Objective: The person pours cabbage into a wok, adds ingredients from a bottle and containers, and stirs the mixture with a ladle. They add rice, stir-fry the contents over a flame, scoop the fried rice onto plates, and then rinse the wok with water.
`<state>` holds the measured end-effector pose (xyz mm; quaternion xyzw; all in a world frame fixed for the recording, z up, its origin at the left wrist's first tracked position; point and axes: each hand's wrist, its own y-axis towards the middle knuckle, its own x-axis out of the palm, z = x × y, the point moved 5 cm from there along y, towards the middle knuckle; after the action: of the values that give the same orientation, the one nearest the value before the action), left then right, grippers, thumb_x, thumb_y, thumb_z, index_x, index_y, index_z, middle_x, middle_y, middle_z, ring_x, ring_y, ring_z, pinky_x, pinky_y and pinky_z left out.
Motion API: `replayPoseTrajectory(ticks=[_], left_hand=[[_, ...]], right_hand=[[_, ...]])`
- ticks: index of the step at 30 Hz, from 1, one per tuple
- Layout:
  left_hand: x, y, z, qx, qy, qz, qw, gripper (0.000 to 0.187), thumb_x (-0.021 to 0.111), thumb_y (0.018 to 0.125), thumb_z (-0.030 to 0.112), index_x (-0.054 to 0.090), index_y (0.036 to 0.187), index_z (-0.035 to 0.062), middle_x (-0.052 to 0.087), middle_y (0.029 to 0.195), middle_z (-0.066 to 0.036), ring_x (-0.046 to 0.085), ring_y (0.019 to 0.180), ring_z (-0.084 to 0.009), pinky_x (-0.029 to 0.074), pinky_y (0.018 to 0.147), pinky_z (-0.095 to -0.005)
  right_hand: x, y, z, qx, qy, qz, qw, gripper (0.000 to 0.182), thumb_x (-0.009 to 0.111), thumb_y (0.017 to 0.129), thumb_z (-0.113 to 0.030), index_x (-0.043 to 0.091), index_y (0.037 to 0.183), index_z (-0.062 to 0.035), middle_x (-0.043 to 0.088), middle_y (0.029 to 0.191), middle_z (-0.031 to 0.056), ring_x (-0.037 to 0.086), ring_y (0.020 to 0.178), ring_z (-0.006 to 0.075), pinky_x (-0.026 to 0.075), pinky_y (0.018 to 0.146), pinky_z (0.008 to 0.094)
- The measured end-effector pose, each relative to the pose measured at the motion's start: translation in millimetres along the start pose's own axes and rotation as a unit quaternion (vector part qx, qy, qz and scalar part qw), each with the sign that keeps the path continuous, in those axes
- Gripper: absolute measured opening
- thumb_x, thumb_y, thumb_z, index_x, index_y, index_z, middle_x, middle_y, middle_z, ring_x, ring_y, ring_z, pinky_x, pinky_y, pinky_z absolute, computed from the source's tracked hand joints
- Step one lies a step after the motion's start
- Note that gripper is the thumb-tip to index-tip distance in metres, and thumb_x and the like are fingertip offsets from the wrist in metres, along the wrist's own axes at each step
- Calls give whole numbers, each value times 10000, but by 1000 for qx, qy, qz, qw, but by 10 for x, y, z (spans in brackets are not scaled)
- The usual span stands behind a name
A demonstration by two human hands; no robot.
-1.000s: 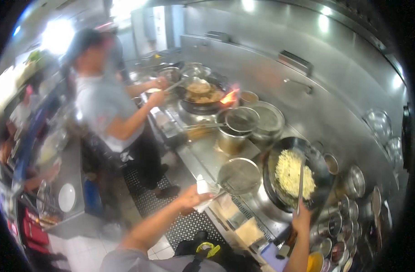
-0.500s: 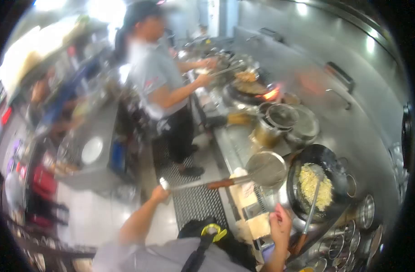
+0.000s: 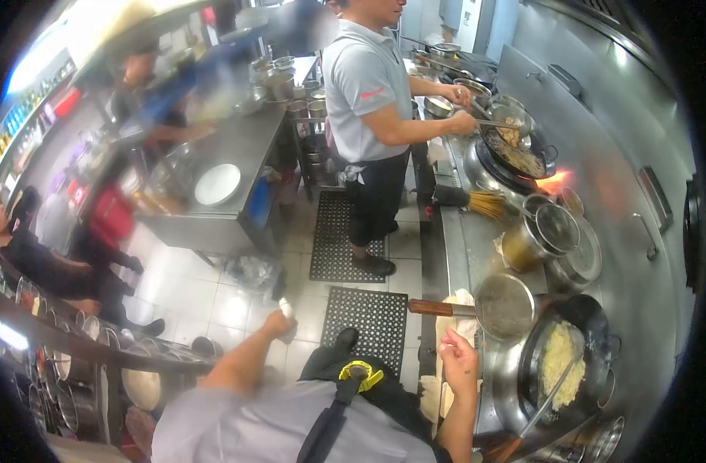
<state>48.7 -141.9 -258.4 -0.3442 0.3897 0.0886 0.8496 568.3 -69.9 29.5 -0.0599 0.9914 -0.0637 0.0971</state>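
I can read no text, label, brand or number anywhere in front of me. The co-worker's grey shirt [image 3: 362,77] carries a small red mark on the sleeve, but it is too blurred to make out as a word or logo. The coloured items on the shelf [image 3: 29,116] at the far left may bear labels, yet they are only smears of colour at this distance. The steel wall [image 3: 623,193] behind the stove shows no sign or print that I can read.
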Motion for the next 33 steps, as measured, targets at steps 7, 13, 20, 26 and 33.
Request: replayPoseTrajectory(ticks=[7, 13, 20, 26, 33], left_hand=[[-170, 622, 79, 90, 49, 54, 993, 498, 742, 685, 362, 665, 976, -34, 677, 958, -219, 647, 937, -354, 498, 840, -392], [-264, 1397, 153, 60, 138, -52, 987, 530, 706, 682, 430, 680, 960, -21, 663, 997, -254, 641, 971, -364, 498, 855, -407], [-457, 2089, 727, 64, 118, -87, 987, 502, 639, 724, 479, 682, 962, 39, 649, 972, -272, 628, 939, -412, 500, 814, -446], [-576, 2115, 940, 110, 108, -30, 988, 521, 648, 740, 483, 672, 979, 20, 656, 967, -252, 629, 932, -404, 497, 804, -443], [-1009, 1999, 1370, 96, -60, -40, 993, 540, 716, 745, 365, 624, 1046, -74, 656, 1037, -227, 645, 944, -328, 507, 781, -425]], right_hand=[[126, 780, -100, 28, 119, 34, 992, 440, 634, 867, -74, 528, 1286, 5, 625, 1048, 85, 607, 815, 120, 519, 675, 253], [380, 1438, -245, 117, 167, 131, 970, 453, 636, 864, -106, 506, 1279, 18, 603, 1046, 123, 630, 714, 178, 559, 569, 298], [762, 2238, 6, 191, 311, 127, 922, 435, 615, 882, -120, 481, 1282, -20, 603, 1025, 125, 631, 704, 209, 559, 569, 342], [811, 2468, 281, 211, 352, 133, 902, 346, 599, 886, -110, 517, 1216, -48, 625, 902, 103, 624, 720, 218, 540, 598, 360], [639, 2227, 217, 159, 430, 129, 879, 284, 623, 876, -104, 545, 1147, -63, 625, 876, 80, 618, 711, 194, 534, 602, 345]])
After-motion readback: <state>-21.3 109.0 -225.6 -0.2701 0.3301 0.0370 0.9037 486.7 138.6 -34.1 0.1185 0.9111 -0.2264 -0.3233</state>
